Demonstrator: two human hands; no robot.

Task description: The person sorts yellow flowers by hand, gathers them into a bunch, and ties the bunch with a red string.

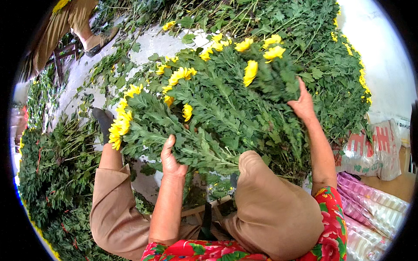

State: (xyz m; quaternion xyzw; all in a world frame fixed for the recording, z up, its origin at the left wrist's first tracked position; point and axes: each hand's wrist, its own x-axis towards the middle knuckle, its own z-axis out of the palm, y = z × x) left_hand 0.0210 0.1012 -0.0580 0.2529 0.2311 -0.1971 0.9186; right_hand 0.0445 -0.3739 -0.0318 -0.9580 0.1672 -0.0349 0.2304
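My left hand point(172, 160) is closed round a bunch of yellow chrysanthemums point(156, 125). Its flower heads point left and its leafy stems run right to my knee; most of my fingers are hidden under the leaves. At the upper right, my right hand point(302, 99) is at several blurred yellow chrysanthemum stems point(277, 76), thumb and fingers spread against the leaves. Whether it grips them cannot be told. More chrysanthemum stems point(222, 98) lie between my two hands, flowers towards the upper left.
A large heap of chrysanthemums point(339, 81) rises at the right. Bundles with red ties point(58, 182) are stacked at the left. Loose leaves litter the pale floor point(153, 44). Another person's foot point(94, 44) is at the upper left. A printed plastic bag point(375, 150) lies at the right.
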